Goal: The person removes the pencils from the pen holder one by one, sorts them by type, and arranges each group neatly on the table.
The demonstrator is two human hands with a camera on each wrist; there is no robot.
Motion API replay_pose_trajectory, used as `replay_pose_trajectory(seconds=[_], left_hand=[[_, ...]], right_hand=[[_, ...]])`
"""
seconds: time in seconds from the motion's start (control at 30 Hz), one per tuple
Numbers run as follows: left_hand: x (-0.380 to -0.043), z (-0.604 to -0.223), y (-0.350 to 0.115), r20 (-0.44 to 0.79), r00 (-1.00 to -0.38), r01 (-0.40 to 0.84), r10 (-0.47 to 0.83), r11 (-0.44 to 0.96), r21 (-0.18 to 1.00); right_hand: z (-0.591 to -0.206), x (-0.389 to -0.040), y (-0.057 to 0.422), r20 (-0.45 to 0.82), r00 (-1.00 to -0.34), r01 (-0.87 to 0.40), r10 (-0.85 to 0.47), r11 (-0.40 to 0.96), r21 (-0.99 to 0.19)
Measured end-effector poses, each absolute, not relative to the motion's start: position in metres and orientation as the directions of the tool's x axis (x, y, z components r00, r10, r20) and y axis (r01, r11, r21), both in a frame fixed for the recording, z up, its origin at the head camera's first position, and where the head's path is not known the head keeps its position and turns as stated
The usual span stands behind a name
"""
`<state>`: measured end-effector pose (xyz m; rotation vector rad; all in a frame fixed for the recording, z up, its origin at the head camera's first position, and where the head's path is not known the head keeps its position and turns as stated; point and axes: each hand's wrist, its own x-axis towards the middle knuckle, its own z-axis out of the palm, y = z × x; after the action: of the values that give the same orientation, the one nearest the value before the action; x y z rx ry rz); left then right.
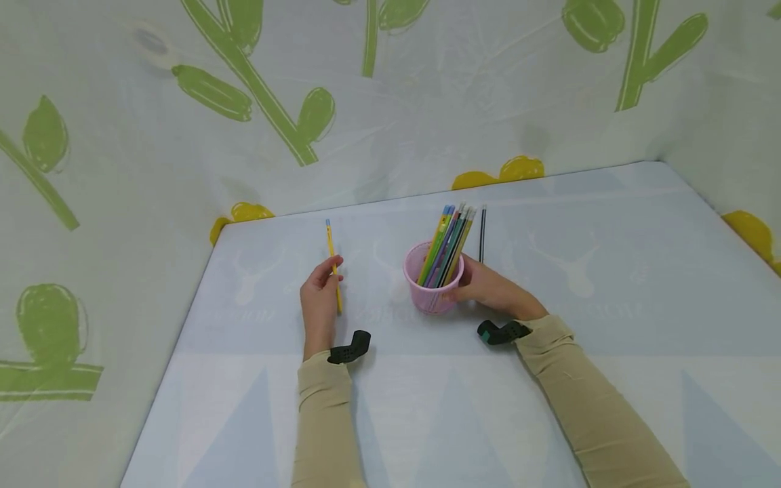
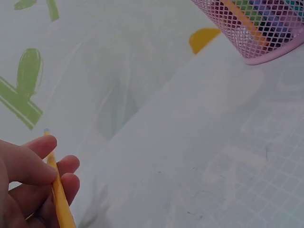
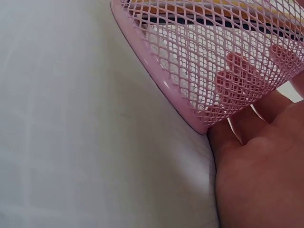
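Note:
Between thumb and fingers, my left hand (image 1: 318, 293) pinches a yellow pencil (image 1: 331, 238) with a blue end pointing away. The left wrist view shows this pencil (image 2: 61, 202) running along the fingers. My right hand (image 1: 491, 288) holds a pink mesh pencil cup (image 1: 427, 299) by its right side, thumb at the front. Several coloured pencils (image 1: 448, 247) lean to the right inside the cup. Up close in the right wrist view, the fingers wrap behind the cup's mesh (image 3: 190, 61), and its bottom rim (image 3: 166, 90) is at the table surface.
A dark pencil (image 1: 483, 234) lies on the table just beyond my right hand. The pale patterned tabletop (image 1: 415, 393) meets a white wall covering (image 1: 427, 122) with green plant prints at the back and sides.

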<state>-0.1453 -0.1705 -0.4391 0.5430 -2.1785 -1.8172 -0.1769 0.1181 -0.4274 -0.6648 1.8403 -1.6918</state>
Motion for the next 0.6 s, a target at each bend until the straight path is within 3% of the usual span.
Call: replay_pose_trajectory(seconds=[0.27, 0.6], left_hand=[[-0.1413, -0.4424, -0.1734, -0.010, -0.886, -0.202, -0.463, 0.367, 0.908], [-0.1436, -0.4420, -0.1662, -0.023, -0.895, -0.218, -0.445, 0.393, 0.893]], right_hand=[[-0.4277, -0.1767, 0.1127, -0.075, -0.722, 0.019, -0.688, 0.088, -0.996], [-0.4271, -0.1772, 0.1172, -0.080, -0.734, 0.018, -0.674, 0.098, -0.995]])
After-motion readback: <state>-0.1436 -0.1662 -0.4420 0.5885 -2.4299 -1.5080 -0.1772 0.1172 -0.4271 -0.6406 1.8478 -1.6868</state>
